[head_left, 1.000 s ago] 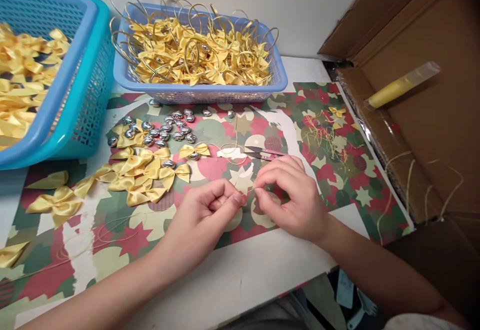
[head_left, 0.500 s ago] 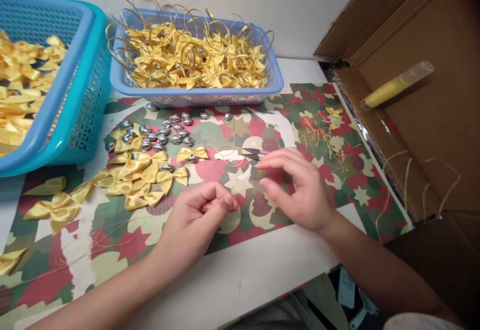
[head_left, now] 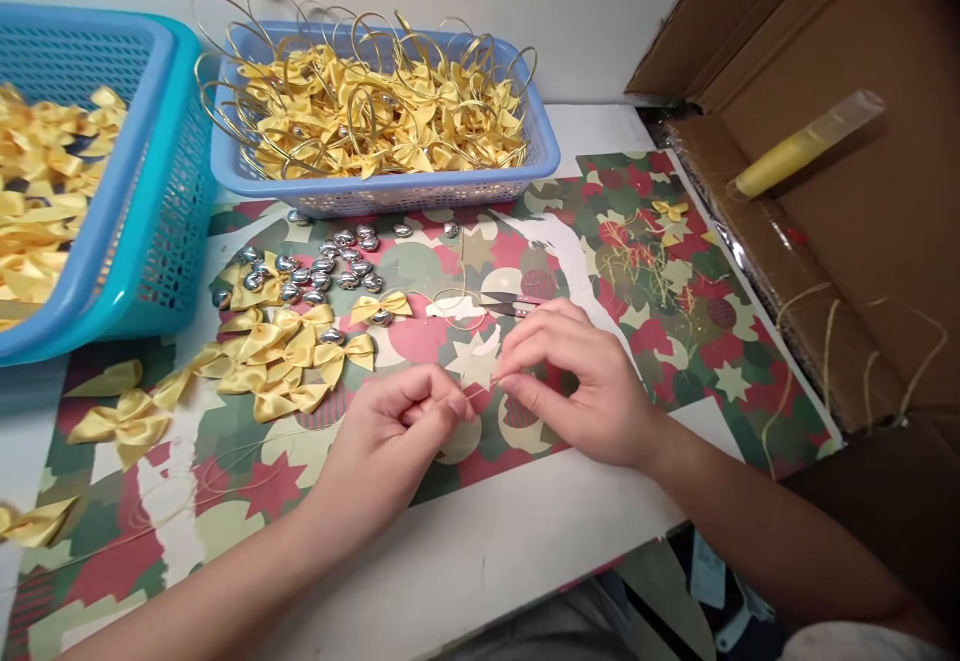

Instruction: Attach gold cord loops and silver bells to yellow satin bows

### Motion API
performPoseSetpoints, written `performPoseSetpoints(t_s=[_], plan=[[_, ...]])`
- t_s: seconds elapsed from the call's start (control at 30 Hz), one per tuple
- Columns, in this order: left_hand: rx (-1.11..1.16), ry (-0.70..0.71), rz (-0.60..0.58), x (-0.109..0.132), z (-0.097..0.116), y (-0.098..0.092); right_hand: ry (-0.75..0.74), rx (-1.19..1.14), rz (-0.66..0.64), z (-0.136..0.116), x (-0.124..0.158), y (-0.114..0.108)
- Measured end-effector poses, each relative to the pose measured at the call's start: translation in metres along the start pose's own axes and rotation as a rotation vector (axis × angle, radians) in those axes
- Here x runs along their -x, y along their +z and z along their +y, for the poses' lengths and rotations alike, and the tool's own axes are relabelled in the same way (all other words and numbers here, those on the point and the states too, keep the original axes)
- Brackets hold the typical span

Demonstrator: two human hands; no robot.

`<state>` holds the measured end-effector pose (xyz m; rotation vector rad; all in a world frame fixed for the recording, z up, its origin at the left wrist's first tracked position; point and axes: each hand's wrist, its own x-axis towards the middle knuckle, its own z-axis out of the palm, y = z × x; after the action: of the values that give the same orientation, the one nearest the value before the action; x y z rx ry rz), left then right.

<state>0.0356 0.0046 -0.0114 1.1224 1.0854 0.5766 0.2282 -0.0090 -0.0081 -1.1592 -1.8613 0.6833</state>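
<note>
My left hand (head_left: 412, 419) is closed, thumb against forefinger, on a thin gold cord (head_left: 480, 388). The cord spans a short gap to my right hand (head_left: 574, 376), whose thumb and fingertips pinch it as well. Just beyond my right fingers lie small scissors (head_left: 512, 302). A yellow bow with a silver bell (head_left: 382, 311) sits on the patterned paper, a looped length of cord beside it. To the left of my hands is a pile of yellow satin bows (head_left: 281, 356), with loose silver bells (head_left: 330, 264) behind them.
A blue basket (head_left: 390, 184) at the back holds bows with bells and gold loops. Stacked blue and teal baskets (head_left: 161, 231) of bows stand left. Cord scraps (head_left: 637, 261) lie right, near a cardboard box (head_left: 787, 181) with a clear tube (head_left: 810, 146).
My right hand has moved left towards my left hand, and its open fingers have closed on the cord. My left hand has stayed nearly in place. The view has shifted slightly.
</note>
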Motion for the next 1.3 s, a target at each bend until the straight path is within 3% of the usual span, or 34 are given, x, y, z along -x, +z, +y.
performPoseSetpoints(t_s=[0.1,0.3,0.53,0.73,0.93,1.1,1.3], plan=[[0.024,-0.007,0.003,0.001,0.001,0.000,0.000,-0.018,0.020,-0.001,0.000,-0.002],[0.126,-0.044,-0.120,0.000,-0.002,-0.009,-0.074,0.009,-0.006,-0.003,0.000,-0.003],[0.013,-0.035,-0.179,-0.004,0.003,-0.007,-0.151,0.170,-0.058,-0.002,0.001,-0.001],[0.053,-0.071,-0.175,-0.002,0.008,-0.006,-0.142,0.177,-0.049,-0.001,0.001,0.000],[0.168,-0.129,-0.157,-0.003,0.003,-0.010,-0.060,0.123,-0.051,-0.002,0.000,0.000],[0.412,-0.199,-0.163,-0.005,0.003,-0.013,0.019,0.105,-0.016,0.001,0.000,0.002],[0.583,-0.207,-0.181,-0.004,0.014,-0.010,0.028,0.044,-0.196,0.000,0.004,0.016]])
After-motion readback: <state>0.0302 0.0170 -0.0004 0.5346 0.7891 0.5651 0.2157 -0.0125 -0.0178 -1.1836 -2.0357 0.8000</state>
